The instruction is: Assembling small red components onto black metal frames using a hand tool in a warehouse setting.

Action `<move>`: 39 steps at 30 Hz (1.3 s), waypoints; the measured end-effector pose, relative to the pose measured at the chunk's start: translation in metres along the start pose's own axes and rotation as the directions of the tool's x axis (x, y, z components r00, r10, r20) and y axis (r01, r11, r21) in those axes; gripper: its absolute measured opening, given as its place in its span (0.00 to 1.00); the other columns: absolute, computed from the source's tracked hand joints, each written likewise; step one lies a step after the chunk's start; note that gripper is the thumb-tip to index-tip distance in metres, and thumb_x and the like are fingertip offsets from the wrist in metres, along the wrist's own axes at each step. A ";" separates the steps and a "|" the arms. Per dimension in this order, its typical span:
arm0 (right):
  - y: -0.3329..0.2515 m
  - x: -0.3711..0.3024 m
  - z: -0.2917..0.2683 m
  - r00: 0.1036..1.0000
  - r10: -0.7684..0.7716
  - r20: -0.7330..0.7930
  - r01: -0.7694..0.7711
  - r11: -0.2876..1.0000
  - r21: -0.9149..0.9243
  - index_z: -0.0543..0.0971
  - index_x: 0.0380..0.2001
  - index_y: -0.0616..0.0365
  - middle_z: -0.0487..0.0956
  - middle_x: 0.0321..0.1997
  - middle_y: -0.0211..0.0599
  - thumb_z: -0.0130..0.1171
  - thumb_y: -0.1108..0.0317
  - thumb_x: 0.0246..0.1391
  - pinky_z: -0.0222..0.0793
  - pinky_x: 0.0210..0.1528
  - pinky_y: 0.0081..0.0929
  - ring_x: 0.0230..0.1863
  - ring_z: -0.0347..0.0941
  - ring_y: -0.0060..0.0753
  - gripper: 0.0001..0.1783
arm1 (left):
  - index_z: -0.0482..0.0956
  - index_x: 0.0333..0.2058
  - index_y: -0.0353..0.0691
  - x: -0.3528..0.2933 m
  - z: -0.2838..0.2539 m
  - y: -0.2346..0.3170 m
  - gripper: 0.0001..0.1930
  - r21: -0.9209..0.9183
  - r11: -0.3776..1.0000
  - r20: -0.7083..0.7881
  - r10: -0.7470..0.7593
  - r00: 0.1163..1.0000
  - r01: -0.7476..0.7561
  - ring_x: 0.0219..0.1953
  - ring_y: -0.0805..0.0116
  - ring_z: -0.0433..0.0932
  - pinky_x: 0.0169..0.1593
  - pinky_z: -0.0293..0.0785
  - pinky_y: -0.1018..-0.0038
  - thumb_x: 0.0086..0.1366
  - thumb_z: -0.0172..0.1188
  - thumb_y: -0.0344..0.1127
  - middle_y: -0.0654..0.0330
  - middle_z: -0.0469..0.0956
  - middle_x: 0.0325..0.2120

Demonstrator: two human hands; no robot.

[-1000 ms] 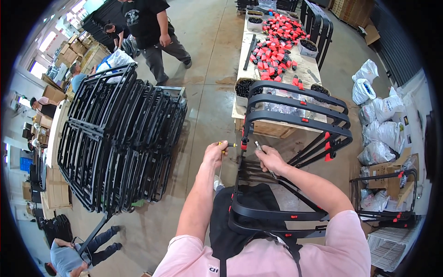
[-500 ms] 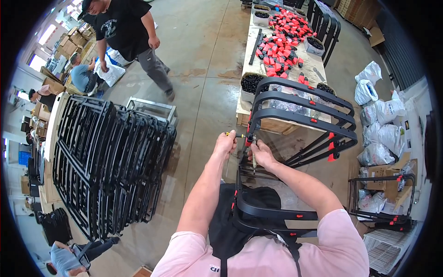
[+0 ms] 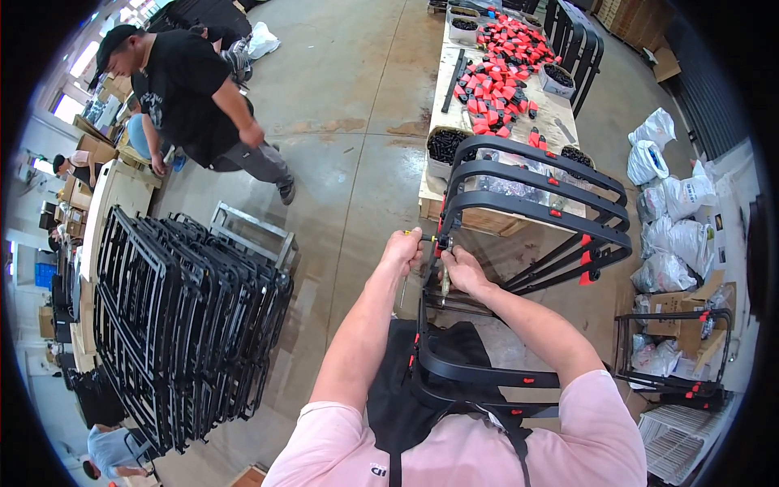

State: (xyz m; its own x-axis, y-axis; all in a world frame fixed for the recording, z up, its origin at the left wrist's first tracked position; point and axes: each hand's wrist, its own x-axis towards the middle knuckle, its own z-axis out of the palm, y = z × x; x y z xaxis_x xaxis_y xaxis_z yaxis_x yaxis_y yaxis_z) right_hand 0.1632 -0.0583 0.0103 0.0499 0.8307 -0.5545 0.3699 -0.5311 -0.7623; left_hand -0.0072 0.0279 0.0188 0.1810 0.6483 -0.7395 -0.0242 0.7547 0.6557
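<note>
Start with the wooden bench (image 3: 556, 109), which runs down from the top of the frame, right of centre. Overlapping its near end is the black framework (image 3: 503, 200), its rounded rails filling the middle right and bending down toward the lower middle; whether it is one piece or several nested together, you cannot tell from here. Judge it stiff and awkward more than fragile: it looks like metal tube, likely smooth under the fingers and apt to swing if held at one end. Take it by the straight upright near the centre, clear of the bends and red fittings (image 3: 556, 213), which look like plastic and could chip or shift.

Your right hand (image 3: 462, 269) is closed around a slim metal tool (image 3: 445, 286) that hangs down beside the upright. Your left hand (image 3: 403, 247) is wrapped round a yellow-and-black tool (image 3: 432, 238) pointed at that upright; whether its tip touches is hidden. Both tools look light and rigid.
</note>
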 end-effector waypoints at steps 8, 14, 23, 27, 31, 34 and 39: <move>-0.001 -0.001 0.000 0.997 0.075 -0.030 -0.072 0.994 0.078 0.74 0.45 0.64 0.84 0.30 0.46 0.45 0.52 0.72 0.73 0.45 0.44 0.36 0.83 0.47 0.22 | 0.64 0.34 0.41 -0.003 0.020 -0.009 0.16 0.074 0.992 -0.109 0.109 0.988 -0.102 0.14 0.79 0.62 0.14 0.53 0.76 0.75 0.57 0.45 0.65 0.69 0.20; 0.014 0.018 0.019 0.999 -0.006 -0.054 0.007 1.000 0.014 0.75 0.45 0.63 0.83 0.30 0.47 0.45 0.52 0.72 0.74 0.44 0.44 0.34 0.82 0.46 0.22 | 0.66 0.34 0.40 0.055 -0.005 -0.054 0.17 0.332 0.916 -0.288 0.328 0.900 -0.227 0.15 0.77 0.64 0.15 0.57 0.73 0.74 0.58 0.46 0.65 0.70 0.19; -0.014 -0.005 0.001 0.988 0.154 0.011 -0.151 0.949 0.277 0.73 0.43 0.62 0.77 0.24 0.40 0.44 0.53 0.72 0.69 0.18 0.35 0.18 0.74 0.36 0.21 | 0.71 0.32 0.35 0.056 0.012 -0.058 0.20 0.480 0.816 -0.287 0.494 0.821 -0.323 0.21 0.72 0.71 0.25 0.69 0.68 0.72 0.60 0.48 0.61 0.75 0.22; -0.016 -0.003 0.002 0.979 0.186 0.084 -0.204 0.918 0.341 0.71 0.46 0.58 0.75 0.24 0.40 0.44 0.53 0.74 0.67 0.17 0.34 0.19 0.74 0.36 0.19 | 0.72 0.34 0.34 0.058 0.007 -0.059 0.20 0.472 0.815 -0.291 0.503 0.814 -0.336 0.24 0.70 0.72 0.28 0.70 0.67 0.72 0.60 0.49 0.59 0.77 0.23; -0.025 -0.006 0.007 0.978 0.175 0.118 -0.206 0.911 0.356 0.70 0.47 0.57 0.75 0.24 0.39 0.44 0.52 0.74 0.67 0.17 0.33 0.19 0.75 0.36 0.18 | 0.71 0.34 0.37 0.055 -0.002 -0.058 0.19 0.422 0.832 -0.288 0.499 0.818 -0.359 0.21 0.73 0.70 0.23 0.67 0.69 0.73 0.59 0.48 0.62 0.74 0.22; -0.015 -0.010 0.000 0.983 0.170 0.068 -0.183 0.896 0.405 0.72 0.43 0.60 0.77 0.25 0.40 0.45 0.54 0.73 0.69 0.19 0.36 0.20 0.75 0.36 0.19 | 0.69 0.34 0.41 0.033 0.012 -0.040 0.17 0.151 0.960 -0.137 0.256 0.957 -0.235 0.18 0.76 0.67 0.19 0.62 0.73 0.74 0.58 0.48 0.65 0.71 0.20; 0.019 -0.030 -0.034 0.982 0.185 -0.031 -0.182 0.980 0.081 0.73 0.43 0.61 0.80 0.30 0.46 0.55 0.50 0.66 0.74 0.36 0.43 0.31 0.81 0.44 0.22 | 0.68 0.32 0.45 0.006 0.006 -0.008 0.15 -0.106 0.994 0.076 0.030 0.997 -0.021 0.15 0.77 0.64 0.15 0.56 0.75 0.76 0.54 0.46 0.68 0.69 0.20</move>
State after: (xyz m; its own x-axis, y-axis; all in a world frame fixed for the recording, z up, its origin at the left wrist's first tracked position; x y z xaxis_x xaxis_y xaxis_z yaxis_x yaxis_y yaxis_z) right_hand 0.2004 -0.0874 0.0239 0.1461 0.7227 -0.6756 0.2781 -0.6854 -0.6730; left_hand -0.0005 0.0252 0.0104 0.2547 0.6608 -0.7061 -0.1322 0.7471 0.6515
